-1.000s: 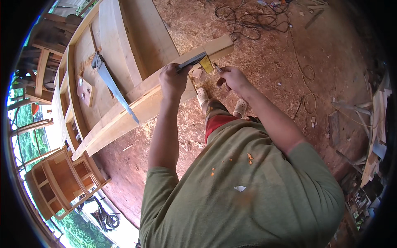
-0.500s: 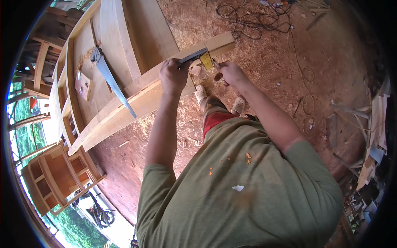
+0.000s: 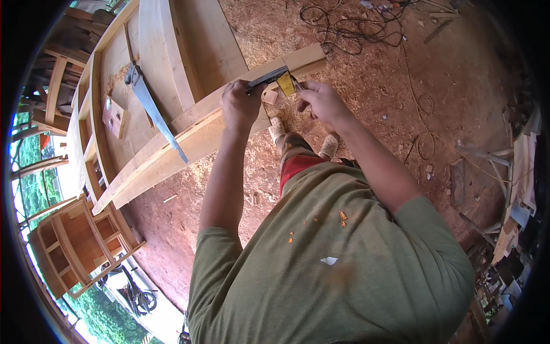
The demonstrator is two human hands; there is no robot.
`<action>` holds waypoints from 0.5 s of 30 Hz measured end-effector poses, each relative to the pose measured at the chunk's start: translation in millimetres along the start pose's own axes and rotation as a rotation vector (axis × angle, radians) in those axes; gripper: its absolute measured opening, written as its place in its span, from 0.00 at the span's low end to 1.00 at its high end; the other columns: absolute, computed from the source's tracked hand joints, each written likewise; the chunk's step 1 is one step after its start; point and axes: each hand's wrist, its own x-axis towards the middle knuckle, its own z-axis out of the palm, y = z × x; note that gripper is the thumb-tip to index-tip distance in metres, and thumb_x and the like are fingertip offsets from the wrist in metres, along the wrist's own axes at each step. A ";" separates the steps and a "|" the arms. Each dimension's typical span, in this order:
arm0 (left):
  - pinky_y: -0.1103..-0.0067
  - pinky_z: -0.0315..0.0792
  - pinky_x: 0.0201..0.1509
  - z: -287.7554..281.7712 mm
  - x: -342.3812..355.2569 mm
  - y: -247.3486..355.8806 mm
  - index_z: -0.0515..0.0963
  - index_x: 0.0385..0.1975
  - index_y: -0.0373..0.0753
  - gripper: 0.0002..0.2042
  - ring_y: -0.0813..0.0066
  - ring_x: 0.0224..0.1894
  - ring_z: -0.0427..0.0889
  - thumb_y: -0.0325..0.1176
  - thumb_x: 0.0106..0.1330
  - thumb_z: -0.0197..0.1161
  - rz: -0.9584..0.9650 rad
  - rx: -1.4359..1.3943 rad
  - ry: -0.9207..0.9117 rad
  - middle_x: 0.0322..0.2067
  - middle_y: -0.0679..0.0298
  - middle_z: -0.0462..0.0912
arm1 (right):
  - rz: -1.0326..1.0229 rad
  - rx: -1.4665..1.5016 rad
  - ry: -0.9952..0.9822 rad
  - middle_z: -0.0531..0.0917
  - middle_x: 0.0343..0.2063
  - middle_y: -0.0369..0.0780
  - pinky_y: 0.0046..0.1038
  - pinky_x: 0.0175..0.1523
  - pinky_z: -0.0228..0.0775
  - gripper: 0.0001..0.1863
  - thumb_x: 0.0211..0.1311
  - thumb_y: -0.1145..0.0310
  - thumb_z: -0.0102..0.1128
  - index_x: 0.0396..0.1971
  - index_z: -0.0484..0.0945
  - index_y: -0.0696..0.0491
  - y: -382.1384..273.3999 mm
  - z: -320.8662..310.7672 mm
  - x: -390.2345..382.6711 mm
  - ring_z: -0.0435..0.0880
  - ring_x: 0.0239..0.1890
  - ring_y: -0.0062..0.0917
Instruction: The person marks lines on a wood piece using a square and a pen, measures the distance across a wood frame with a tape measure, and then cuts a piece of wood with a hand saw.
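Note:
My left hand [image 3: 240, 103] is closed around the dark bar of an L-shaped square [image 3: 286, 86] whose short leg is yellow. The bar lies across the end part of a long wooden beam [image 3: 197, 114], and the yellow leg hangs at the beam's near side. Close to that leg, my right hand [image 3: 322, 102] pinches a thin pencil-like stick [image 3: 296, 84], mostly hidden by the fingers. Its tip is too small to make out. A handsaw [image 3: 153, 109] with a grey-blue blade rests on the wooden frame to the left, its tip over the beam.
Around the saw stretches a large panelled wooden frame [image 3: 152, 46]. A small wood block [image 3: 116, 117] lies on it. Coiled cords [image 3: 349, 26] and sawdust cover parts of the reddish floor. Scrap boards [image 3: 518, 183] are piled at the right, and another wooden frame [image 3: 74, 246] stands at lower left.
My right hand has shifted slightly and its fingers have turned beside the yellow leg. The left hand and the square stay in place.

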 end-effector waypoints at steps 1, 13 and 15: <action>0.67 0.77 0.35 -0.1 0.4 -0.4 0.82 0.23 0.33 0.14 0.54 0.29 0.84 0.36 0.47 0.79 -0.005 -0.003 -0.006 0.25 0.54 0.84 | -0.065 0.055 -0.040 0.84 0.27 0.37 0.17 0.23 0.64 0.15 0.73 0.67 0.48 0.50 0.78 0.57 -6.9 -0.8 -7.3 0.71 0.18 0.13; 0.66 0.77 0.36 -5.7 5.3 10.2 0.82 0.23 0.33 0.14 0.53 0.30 0.84 0.37 0.49 0.78 -0.073 0.017 -0.076 0.26 0.52 0.84 | 0.097 0.021 0.078 0.85 0.26 0.42 0.23 0.20 0.62 0.13 0.72 0.69 0.45 0.47 0.78 0.57 43.1 -9.2 17.1 0.70 0.13 0.17; 0.66 0.77 0.36 -3.1 3.9 6.1 0.82 0.22 0.33 0.14 0.53 0.30 0.84 0.37 0.49 0.78 -0.028 0.027 -0.043 0.26 0.53 0.84 | 0.105 0.020 0.077 0.85 0.26 0.42 0.23 0.20 0.62 0.13 0.72 0.68 0.45 0.46 0.78 0.58 43.8 -5.9 23.4 0.70 0.13 0.18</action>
